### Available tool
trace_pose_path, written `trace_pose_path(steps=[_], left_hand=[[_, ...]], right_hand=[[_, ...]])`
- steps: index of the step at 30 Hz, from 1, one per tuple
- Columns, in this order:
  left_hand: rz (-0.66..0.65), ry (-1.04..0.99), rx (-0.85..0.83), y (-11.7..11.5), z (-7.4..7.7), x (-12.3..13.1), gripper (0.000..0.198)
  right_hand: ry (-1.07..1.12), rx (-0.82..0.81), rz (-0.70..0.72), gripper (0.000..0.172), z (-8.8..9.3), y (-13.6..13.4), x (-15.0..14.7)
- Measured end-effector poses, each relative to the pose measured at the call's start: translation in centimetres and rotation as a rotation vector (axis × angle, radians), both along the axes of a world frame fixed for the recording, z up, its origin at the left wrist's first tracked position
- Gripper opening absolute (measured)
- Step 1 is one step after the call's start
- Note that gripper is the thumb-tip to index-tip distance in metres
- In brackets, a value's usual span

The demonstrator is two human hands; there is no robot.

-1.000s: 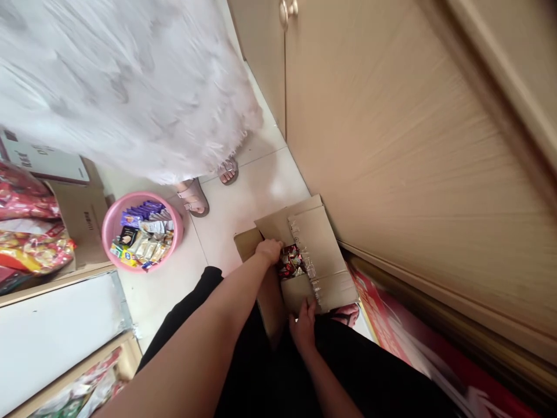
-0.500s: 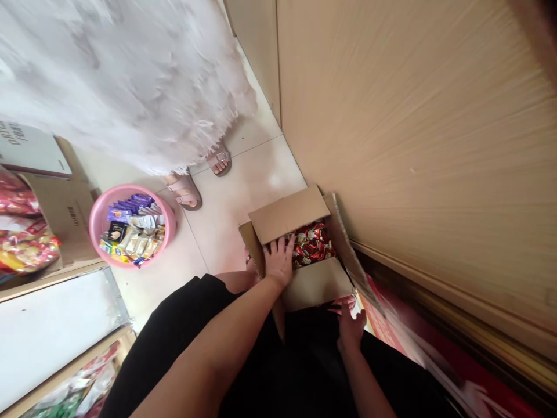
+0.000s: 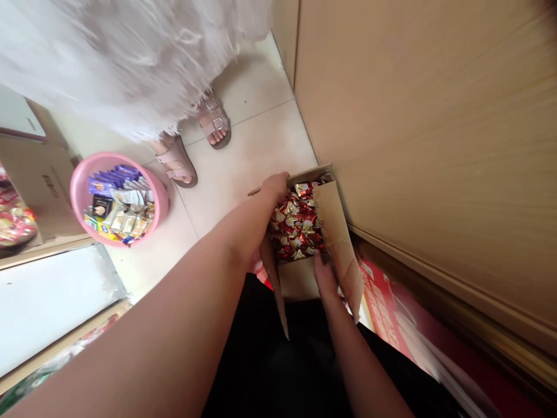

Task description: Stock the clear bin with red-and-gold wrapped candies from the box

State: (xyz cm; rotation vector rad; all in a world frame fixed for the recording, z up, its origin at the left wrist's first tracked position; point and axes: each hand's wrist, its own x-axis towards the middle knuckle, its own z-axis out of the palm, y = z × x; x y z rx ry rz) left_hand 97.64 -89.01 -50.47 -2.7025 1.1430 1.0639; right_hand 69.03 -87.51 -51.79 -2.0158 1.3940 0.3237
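Observation:
An open cardboard box (image 3: 339, 232) holds many candies (image 3: 298, 223) in shiny red and gold wrappers. At its far left corner my left hand (image 3: 277, 186) is closed over the far flap, the fingertips mostly out of sight. My right hand (image 3: 325, 273) is at the near side, over the near flap (image 3: 298, 278), with its fingertips beside the candies; its finger shape is blurred. The right flap stands folded outward, and the left flap (image 3: 274, 273) sticks up toward my black clothing.
A pink basin (image 3: 163, 203) with assorted packaged snacks stands on the tiled floor at left. Beyond it is a person in a fluffy white skirt (image 3: 130, 52) and sandals (image 3: 215, 125). A wooden panel (image 3: 413, 116) rises close on the right; red packaging (image 3: 387, 307) lies below it.
My left hand has moved from the candies to the box's far edge. My right hand has come up to the near flap. The far and near flaps are now opened wider, showing more candies.

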Motion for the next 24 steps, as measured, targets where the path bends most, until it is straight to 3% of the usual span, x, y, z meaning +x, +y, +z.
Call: trace_pose_path(steps=[3,7,13,16,18,20,24], left_hand=[[-0.069,0.024,-0.013,-0.1,-0.4,0.7,0.030],[-0.103,0.013,-0.027,0.3,0.3,1.5,0.030],[-0.126,-0.013,-0.043,1.6,1.6,2.5,0.032],[-0.131,-0.020,-0.044,1.5,1.5,2.8,0.034],[-0.130,-0.021,-0.044,1.2,1.1,2.8,0.034],[-0.124,-0.022,-0.044,0.7,0.6,2.6,0.034],[-0.100,-0.041,-0.053,0.0,-0.4,2.4,0.034]], right_hand=[[0.024,0.005,0.135,0.052,0.2,-0.3,1.9],[0.050,-0.002,0.320,0.037,1.6,-0.5,2.1],[0.187,-0.173,0.461,0.030,6.6,-1.3,0.2],[0.336,-0.296,0.511,0.022,9.3,0.0,-2.3],[0.412,-0.375,0.469,0.025,10.1,1.6,-5.1],[0.467,-0.424,0.357,0.042,9.8,3.4,-8.1],[0.433,-0.223,-0.001,0.079,6.5,5.2,-11.9]])
